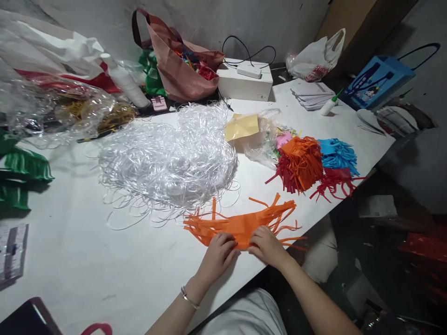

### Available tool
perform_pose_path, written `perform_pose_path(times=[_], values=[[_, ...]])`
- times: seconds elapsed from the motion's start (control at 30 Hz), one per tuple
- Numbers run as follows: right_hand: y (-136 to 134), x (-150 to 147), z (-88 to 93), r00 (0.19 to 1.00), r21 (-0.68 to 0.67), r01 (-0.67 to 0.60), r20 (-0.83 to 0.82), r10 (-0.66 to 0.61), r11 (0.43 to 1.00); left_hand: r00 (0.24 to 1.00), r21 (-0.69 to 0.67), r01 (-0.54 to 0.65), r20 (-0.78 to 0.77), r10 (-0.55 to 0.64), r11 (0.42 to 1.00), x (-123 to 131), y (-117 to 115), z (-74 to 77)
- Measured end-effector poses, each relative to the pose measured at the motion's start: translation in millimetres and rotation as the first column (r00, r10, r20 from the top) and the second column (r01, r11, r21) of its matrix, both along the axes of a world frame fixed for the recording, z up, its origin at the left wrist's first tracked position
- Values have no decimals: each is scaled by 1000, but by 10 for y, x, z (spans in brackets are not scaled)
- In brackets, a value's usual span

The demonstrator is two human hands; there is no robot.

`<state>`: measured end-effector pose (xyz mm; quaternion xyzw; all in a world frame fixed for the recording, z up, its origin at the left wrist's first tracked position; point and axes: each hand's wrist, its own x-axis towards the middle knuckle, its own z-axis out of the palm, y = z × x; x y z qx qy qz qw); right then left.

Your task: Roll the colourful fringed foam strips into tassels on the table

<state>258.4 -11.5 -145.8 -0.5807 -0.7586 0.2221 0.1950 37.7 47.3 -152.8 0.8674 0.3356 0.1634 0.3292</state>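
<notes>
Your left hand [220, 251] and right hand [267, 245], slightly apart, touch the near edge of an orange, fringed, paper-like strip [240, 224]; whether they pinch, I cannot tell. Its long axis runs crosswise before you, neither hand nearer, near-right of the glossy white tangled-cord heap [167, 160].

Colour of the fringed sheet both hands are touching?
Fringed, paper-like sheet: orange, best seen in the head view.
</notes>
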Motion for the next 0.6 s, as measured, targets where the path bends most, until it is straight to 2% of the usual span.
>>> perform_pose_path(times=[0.23, 0.6], values=[[27, 92, 56, 997, -69, -33, -77, 28, 997, 1000, -60, -2, -6, 1, 998, -4, 23, 42], [35, 113, 45, 997, -97, -64, -38, 61, 993, 1000, -66, -3, -2, 3, 998, -5, 21, 56]])
